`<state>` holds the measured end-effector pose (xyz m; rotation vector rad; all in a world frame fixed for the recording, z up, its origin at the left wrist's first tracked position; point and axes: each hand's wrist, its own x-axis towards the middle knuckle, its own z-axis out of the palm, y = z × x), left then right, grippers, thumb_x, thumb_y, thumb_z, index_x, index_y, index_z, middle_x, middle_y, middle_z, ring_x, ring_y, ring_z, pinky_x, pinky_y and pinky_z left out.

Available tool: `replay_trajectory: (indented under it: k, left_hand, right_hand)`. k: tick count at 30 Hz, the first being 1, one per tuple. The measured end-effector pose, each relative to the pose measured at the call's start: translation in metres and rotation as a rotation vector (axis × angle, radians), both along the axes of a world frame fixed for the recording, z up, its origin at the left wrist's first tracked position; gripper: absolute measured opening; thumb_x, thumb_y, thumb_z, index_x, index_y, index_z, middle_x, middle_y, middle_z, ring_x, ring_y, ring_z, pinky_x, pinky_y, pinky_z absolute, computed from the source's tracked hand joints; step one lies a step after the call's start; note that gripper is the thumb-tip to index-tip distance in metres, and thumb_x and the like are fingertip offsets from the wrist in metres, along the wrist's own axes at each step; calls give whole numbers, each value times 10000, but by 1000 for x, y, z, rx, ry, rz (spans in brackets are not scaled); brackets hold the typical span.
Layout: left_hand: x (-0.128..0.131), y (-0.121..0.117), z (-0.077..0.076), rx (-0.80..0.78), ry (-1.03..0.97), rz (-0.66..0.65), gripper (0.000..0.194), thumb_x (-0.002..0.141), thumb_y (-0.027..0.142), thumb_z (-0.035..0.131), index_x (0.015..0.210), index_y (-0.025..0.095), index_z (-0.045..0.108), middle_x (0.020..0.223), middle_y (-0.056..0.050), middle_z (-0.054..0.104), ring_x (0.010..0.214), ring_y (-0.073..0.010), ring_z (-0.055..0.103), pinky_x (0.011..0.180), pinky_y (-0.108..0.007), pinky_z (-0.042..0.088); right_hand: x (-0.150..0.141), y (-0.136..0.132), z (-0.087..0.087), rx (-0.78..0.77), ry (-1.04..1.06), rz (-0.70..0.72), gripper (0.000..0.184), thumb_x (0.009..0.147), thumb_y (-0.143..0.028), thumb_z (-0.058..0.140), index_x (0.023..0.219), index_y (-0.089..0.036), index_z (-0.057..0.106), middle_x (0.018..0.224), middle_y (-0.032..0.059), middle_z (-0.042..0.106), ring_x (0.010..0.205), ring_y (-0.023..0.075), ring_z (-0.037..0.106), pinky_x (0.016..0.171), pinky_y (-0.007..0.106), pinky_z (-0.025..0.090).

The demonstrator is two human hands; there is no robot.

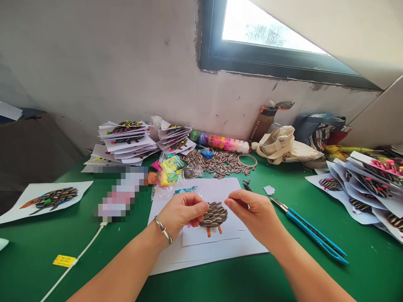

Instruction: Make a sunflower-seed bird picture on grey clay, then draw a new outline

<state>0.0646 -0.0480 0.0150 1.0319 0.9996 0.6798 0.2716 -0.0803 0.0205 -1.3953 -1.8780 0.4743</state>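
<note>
On a white card (195, 240) lies an animal figure covered in sunflower seeds (215, 214), with two orange legs of what looks like clay. The card rests on larger white paper (201, 259). My left hand (185, 211), a silver bangle at its wrist, is closed in a pinch over the figure's left side and hides part of it. My right hand (250, 209) is also pinched, thumb against forefinger, just right of the figure. Whatever either pinch holds is too small or hidden to make out.
Loose sunflower seeds (220, 161), clay packets (171, 170) and a tube of coloured clay (220, 141) are at the back. Blue tweezers (317, 235) and a craft knife (296, 217) lie right. Card stacks (126, 142) stand left, more cards (362, 184) right. A white cable (75, 262) runs left.
</note>
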Motion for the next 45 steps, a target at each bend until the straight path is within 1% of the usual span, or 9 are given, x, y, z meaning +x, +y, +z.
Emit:
replay_trajectory:
  k: [6, 13, 19, 26, 30, 33, 35, 40, 45]
  left_hand:
    - [1, 0, -2, -66, -20, 31, 428, 560, 440, 837, 802, 132, 664, 627, -16, 667, 520, -97, 573, 543, -222, 437]
    - [0, 1, -2, 17, 12, 8, 402, 593, 481, 809, 636, 134, 611, 503, 21, 588, 458, -70, 504, 467, -192, 379]
    - [0, 0, 1, -69, -22, 60, 485, 514, 482, 846, 798, 126, 675, 656, -30, 685, 560, -113, 606, 583, -235, 475]
    - [-2, 3, 0, 47, 4, 56, 435, 562, 503, 822, 607, 136, 593, 466, 39, 547, 424, -61, 469, 443, -188, 349]
    - [-4, 5, 1, 60, -1, 111, 463, 554, 536, 814, 577, 134, 586, 450, 44, 523, 413, -52, 445, 436, -181, 335]
    - [-4, 6, 3, 23, -4, 144, 479, 528, 556, 816, 646, 126, 639, 513, 17, 586, 445, -68, 496, 472, -194, 384]
    - [-5, 7, 3, 3, -8, 153, 485, 509, 547, 827, 678, 127, 653, 541, 10, 608, 460, -76, 514, 490, -203, 407]
    - [-6, 8, 0, 42, 12, 152, 464, 547, 541, 816, 579, 140, 585, 472, 43, 527, 418, -55, 453, 442, -186, 352]
    - [-5, 8, 1, 31, 17, 144, 462, 510, 526, 833, 627, 136, 615, 493, 35, 558, 438, -67, 483, 469, -197, 386]
  right_hand:
    - [2, 2, -11, -87, 151, 12, 253, 935, -296, 433, 1109, -217, 599, 905, 38, 700, 721, 137, 641, 600, 229, 481]
    - [4, 2, -2, -120, -21, -29, 272, 908, -359, 503, 710, -207, 612, 581, -29, 546, 535, 108, 478, 490, 226, 356]
    - [6, 4, -12, -130, 141, 10, 264, 935, -311, 437, 1098, -216, 621, 913, 29, 694, 769, 143, 629, 693, 244, 478]
    - [0, 4, -5, -165, -11, -22, 211, 876, -333, 544, 710, -213, 595, 608, -30, 560, 571, 116, 498, 524, 229, 384]
    - [4, 5, -9, -127, 58, -54, 112, 864, -299, 543, 860, -224, 626, 750, -11, 635, 657, 127, 560, 595, 232, 441]
    - [7, 7, -16, -162, 139, -22, 222, 908, -299, 456, 1034, -226, 624, 899, 21, 683, 752, 139, 628, 670, 246, 481]
    - [7, 7, -16, -194, 128, -6, 238, 925, -312, 428, 1016, -221, 629, 849, 18, 683, 729, 139, 629, 654, 245, 475]
    - [3, 6, -7, -189, -48, -29, 261, 890, -360, 518, 690, -213, 600, 594, -26, 550, 572, 122, 499, 513, 231, 365]
    - [4, 8, -11, -141, -6, -9, 160, 889, -246, 494, 914, -232, 651, 865, 0, 685, 762, 142, 603, 674, 232, 448]
